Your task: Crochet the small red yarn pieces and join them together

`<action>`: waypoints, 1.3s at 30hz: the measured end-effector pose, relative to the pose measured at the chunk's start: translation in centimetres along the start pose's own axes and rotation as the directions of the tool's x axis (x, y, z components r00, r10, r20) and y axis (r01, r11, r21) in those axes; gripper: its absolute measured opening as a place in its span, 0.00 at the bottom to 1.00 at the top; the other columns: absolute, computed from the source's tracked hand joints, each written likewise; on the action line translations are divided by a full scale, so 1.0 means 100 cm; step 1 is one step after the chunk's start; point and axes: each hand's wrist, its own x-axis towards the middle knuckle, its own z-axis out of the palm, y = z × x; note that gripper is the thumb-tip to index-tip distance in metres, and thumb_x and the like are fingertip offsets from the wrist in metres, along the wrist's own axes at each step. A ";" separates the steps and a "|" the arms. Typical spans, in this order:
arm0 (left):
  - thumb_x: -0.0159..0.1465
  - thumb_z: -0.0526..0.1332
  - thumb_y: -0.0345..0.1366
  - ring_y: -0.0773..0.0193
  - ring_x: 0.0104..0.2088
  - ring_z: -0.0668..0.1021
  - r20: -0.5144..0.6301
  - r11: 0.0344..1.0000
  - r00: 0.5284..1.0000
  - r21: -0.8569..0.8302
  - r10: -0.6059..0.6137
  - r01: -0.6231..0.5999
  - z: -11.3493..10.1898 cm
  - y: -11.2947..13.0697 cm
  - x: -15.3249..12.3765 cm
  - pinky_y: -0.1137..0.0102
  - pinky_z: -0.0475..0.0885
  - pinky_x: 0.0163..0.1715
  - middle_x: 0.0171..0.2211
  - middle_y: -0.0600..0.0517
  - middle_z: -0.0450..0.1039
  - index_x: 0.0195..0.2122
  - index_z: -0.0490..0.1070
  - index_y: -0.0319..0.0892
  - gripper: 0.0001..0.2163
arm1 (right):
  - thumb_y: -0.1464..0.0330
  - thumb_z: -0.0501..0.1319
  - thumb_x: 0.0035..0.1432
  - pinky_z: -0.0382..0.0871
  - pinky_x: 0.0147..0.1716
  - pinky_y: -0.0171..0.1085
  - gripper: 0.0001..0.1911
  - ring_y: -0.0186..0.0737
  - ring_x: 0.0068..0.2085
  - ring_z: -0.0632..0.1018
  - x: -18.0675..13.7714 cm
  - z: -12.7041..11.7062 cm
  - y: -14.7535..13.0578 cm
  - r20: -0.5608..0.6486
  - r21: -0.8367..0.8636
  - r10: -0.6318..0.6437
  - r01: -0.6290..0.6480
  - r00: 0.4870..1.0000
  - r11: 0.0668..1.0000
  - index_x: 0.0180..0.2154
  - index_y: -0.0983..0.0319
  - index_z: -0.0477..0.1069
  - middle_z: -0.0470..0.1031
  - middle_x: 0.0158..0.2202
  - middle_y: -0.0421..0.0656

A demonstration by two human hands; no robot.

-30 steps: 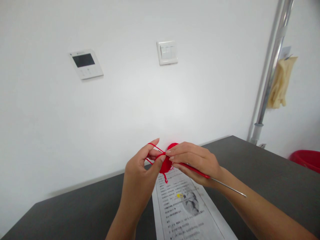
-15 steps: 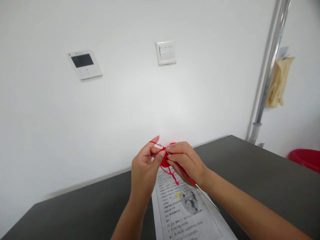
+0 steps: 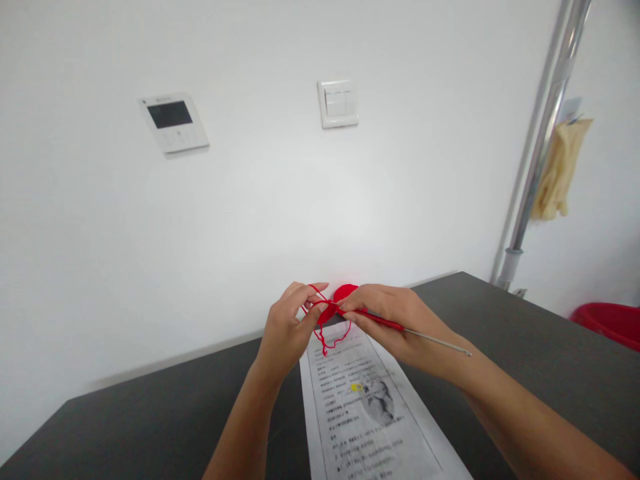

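Observation:
My left hand [image 3: 290, 325] pinches a small piece of red crochet work [image 3: 326, 313] between thumb and fingers, with a strand of red yarn looped over the raised index finger. In my right hand [image 3: 395, 320] is a crochet hook [image 3: 383, 321] with a red grip and a metal shaft that sticks out toward the wrist. The hook's working tip meets the red piece beside my left thumb; fingers partly hide it. A loose red yarn tail [image 3: 325, 348] dangles below. Behind my hands sits a ball of red yarn [image 3: 345, 291], partly covered by the right hand.
A printed sheet [image 3: 360, 427] lies on the dark table [image 3: 165, 427] under my hands, with a small yellow item [image 3: 355, 387] on it. The white wall rises behind the table. At right are a metal pole [image 3: 543, 147], yellow gloves [image 3: 563, 170] and a red basin [image 3: 607, 323].
My right hand has turned, so the hook now lies flatter and its rear end points further right. The yarn tail has swung left, and more of the yarn ball shows.

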 end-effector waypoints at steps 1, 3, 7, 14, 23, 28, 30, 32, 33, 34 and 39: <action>0.63 0.63 0.31 0.62 0.32 0.76 0.016 1.000 1.000 -0.016 0.005 -0.005 0.001 -0.003 0.000 0.67 0.72 0.37 0.30 0.52 0.76 0.45 0.79 0.41 0.10 | 0.71 0.57 0.68 0.70 0.36 0.34 0.08 0.36 0.35 0.78 0.000 -0.003 -0.001 0.029 0.002 0.035 -0.035 0.999 0.999 0.39 0.65 0.75 0.79 0.35 0.45; 0.64 0.63 0.32 0.62 0.31 0.75 0.044 0.999 0.999 -0.045 0.007 -0.005 0.002 -0.005 -0.001 0.67 0.72 0.36 0.31 0.51 0.76 0.45 0.79 0.41 0.10 | 0.71 0.58 0.67 0.69 0.34 0.33 0.08 0.35 0.34 0.78 -0.001 -0.007 -0.002 0.057 0.034 0.109 -0.111 0.992 0.993 0.38 0.65 0.75 0.79 0.34 0.44; 0.63 0.63 0.31 0.63 0.31 0.74 0.092 0.996 0.996 -0.089 -0.018 0.026 0.002 -0.003 0.000 0.68 0.70 0.35 0.31 0.51 0.76 0.38 0.80 0.42 0.06 | 0.69 0.60 0.65 0.68 0.33 0.33 0.08 0.36 0.33 0.78 -0.002 -0.010 -0.002 0.044 0.180 0.254 -0.258 0.966 0.949 0.36 0.63 0.77 0.80 0.33 0.43; 0.63 0.62 0.31 0.63 0.31 0.73 0.120 0.989 0.992 -0.136 -0.049 0.065 -0.002 -0.007 0.000 0.69 0.67 0.34 0.30 0.51 0.75 0.39 0.81 0.43 0.08 | 0.69 0.60 0.63 0.68 0.31 0.33 0.08 0.35 0.31 0.76 -0.001 -0.006 -0.006 0.025 0.193 0.267 -0.267 0.963 0.944 0.34 0.63 0.77 0.79 0.30 0.43; 0.57 0.68 0.35 0.65 0.28 0.73 0.183 0.816 0.937 -0.461 -0.297 0.348 -0.004 0.000 0.002 0.70 0.67 0.32 0.26 0.52 0.75 0.36 0.82 0.41 0.07 | 0.61 0.72 0.54 0.80 0.35 0.38 0.13 0.40 0.31 0.84 0.005 0.008 0.023 0.113 0.802 0.475 -0.362 0.873 0.474 0.30 0.64 0.76 0.83 0.30 0.45; 0.46 0.77 0.38 0.66 0.26 0.75 0.447 0.422 0.810 -0.696 -0.378 0.581 -0.005 0.012 0.002 0.72 0.68 0.31 0.25 0.51 0.78 0.30 0.81 0.38 0.13 | 0.68 0.70 0.58 0.81 0.33 0.34 0.04 0.36 0.31 0.84 0.000 0.017 0.022 -0.140 0.726 0.263 -0.081 0.955 0.683 0.34 0.62 0.79 0.83 0.31 0.43; 0.45 0.78 0.38 0.66 0.27 0.76 0.471 0.385 0.791 -0.697 -0.391 0.605 -0.006 0.015 0.002 0.72 0.68 0.32 0.24 0.50 0.79 0.28 0.81 0.38 0.13 | 0.72 0.68 0.59 0.80 0.37 0.34 0.03 0.36 0.36 0.84 -0.002 0.016 0.021 -0.233 0.514 0.052 0.077 0.971 0.854 0.37 0.61 0.80 0.84 0.35 0.44; 0.46 0.78 0.37 0.67 0.26 0.76 0.463 0.396 0.792 -0.693 -0.397 0.603 -0.008 0.017 0.002 0.73 0.68 0.32 0.24 0.50 0.79 0.28 0.81 0.38 0.12 | 0.75 0.65 0.61 0.79 0.42 0.35 0.06 0.37 0.42 0.83 -0.001 0.013 0.020 -0.231 0.291 -0.151 0.217 0.961 0.932 0.41 0.62 0.79 0.83 0.39 0.46; 0.46 0.78 0.37 0.68 0.26 0.76 0.465 0.404 0.795 -0.689 -0.391 0.602 -0.009 0.018 0.002 0.73 0.68 0.32 0.24 0.51 0.79 0.28 0.81 0.38 0.12 | 0.75 0.64 0.63 0.78 0.45 0.37 0.07 0.38 0.44 0.82 0.000 0.012 0.021 -0.211 0.198 -0.236 0.278 0.949 0.940 0.43 0.62 0.78 0.83 0.42 0.48; 0.47 0.78 0.38 0.68 0.26 0.76 0.472 0.411 0.795 -0.684 -0.380 0.603 -0.010 0.018 0.002 0.73 0.69 0.33 0.24 0.51 0.79 0.29 0.81 0.38 0.12 | 0.74 0.63 0.64 0.77 0.47 0.38 0.08 0.39 0.47 0.81 0.002 0.011 0.021 -0.185 0.120 -0.301 0.325 0.936 0.938 0.44 0.63 0.77 0.82 0.45 0.50; 0.47 0.78 0.39 0.67 0.28 0.77 0.462 0.480 0.794 -0.633 -0.396 0.608 -0.011 0.020 0.003 0.73 0.70 0.33 0.25 0.52 0.79 0.29 0.80 0.39 0.13 | 0.70 0.58 0.69 0.77 0.48 0.41 0.09 0.40 0.48 0.80 0.005 0.009 0.022 -0.118 0.005 -0.365 0.369 0.923 0.930 0.47 0.62 0.74 0.82 0.46 0.50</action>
